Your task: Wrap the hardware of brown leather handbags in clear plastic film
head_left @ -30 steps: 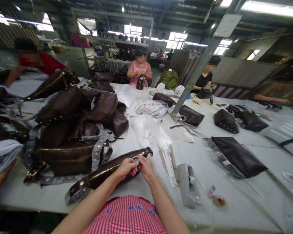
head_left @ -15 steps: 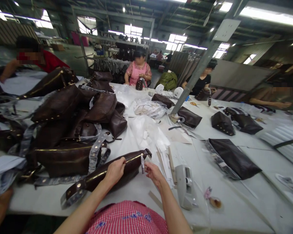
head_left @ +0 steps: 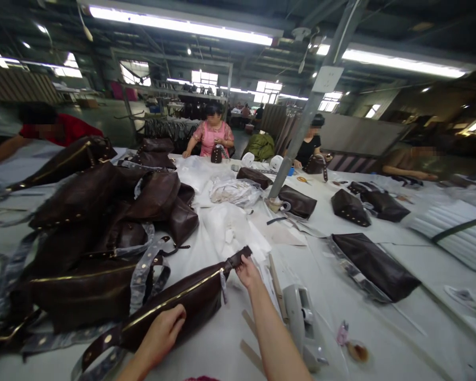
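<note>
A long dark brown leather handbag (head_left: 198,296) with a gold zipper lies at a slant before me. My right hand (head_left: 246,271) pinches the strap tab at its far right end, just beyond the zipper's wrapped pull (head_left: 223,286). Lower down, my left hand (head_left: 162,330) has its fingers curled against the bag's front side, below the zipper; the fingertips are partly hidden. A studded strap end (head_left: 99,344) in clear film hangs off the bag's near left end.
Several brown bags (head_left: 79,201) are heaped at the left. A grey tape dispenser (head_left: 301,323) stands right of my right arm. Another bag (head_left: 375,264) lies farther right. A slanting metal post (head_left: 301,140) rises from the table. Several co-workers sit around it, one in a pink apron (head_left: 214,138).
My right hand has moved from beside the zipper pull onto the end tab, which now sticks out straight. My left hand has slid down and left along the bag. The view has tilted up.
</note>
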`<state>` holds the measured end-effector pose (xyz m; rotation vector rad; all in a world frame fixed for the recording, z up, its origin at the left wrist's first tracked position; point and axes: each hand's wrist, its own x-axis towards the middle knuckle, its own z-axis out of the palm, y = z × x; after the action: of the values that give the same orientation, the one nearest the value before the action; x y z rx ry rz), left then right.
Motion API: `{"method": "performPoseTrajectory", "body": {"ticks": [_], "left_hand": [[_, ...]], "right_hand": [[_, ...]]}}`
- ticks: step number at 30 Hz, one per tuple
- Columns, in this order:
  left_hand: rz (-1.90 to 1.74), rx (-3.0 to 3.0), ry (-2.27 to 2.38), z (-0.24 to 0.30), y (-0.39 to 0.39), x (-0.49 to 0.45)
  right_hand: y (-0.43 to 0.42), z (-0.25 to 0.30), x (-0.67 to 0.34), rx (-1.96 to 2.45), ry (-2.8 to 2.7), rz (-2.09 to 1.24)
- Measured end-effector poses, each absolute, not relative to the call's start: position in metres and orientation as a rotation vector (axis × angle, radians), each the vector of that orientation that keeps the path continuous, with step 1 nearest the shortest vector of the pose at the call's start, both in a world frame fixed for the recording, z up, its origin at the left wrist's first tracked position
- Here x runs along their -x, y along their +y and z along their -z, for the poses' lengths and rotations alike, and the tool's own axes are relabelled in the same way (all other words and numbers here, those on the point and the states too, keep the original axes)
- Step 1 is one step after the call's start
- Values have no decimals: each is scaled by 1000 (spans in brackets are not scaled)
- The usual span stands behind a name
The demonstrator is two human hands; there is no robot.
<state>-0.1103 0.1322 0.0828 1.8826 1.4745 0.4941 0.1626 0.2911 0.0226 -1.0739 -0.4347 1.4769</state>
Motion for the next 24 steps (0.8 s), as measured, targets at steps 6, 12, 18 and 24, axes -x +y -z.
{"method": "performPoseTrajectory", "body": {"ticks": [6,12,18,24], "left_hand": [[-555,-1471,1348,-84,140,90],[-601,-804,1059,-96,150,49],[-602,-627,844,-99,144,31],[-635,-766,909,-108,133,19]], "right_hand": [[258,-57,-164,1040,-609,-1267],[203,-74,-155,1109,-1086,-1145],[170,-75,-150,1180,-1273,-1067],[156,-69,-150,1254,-1352,-987]]}}
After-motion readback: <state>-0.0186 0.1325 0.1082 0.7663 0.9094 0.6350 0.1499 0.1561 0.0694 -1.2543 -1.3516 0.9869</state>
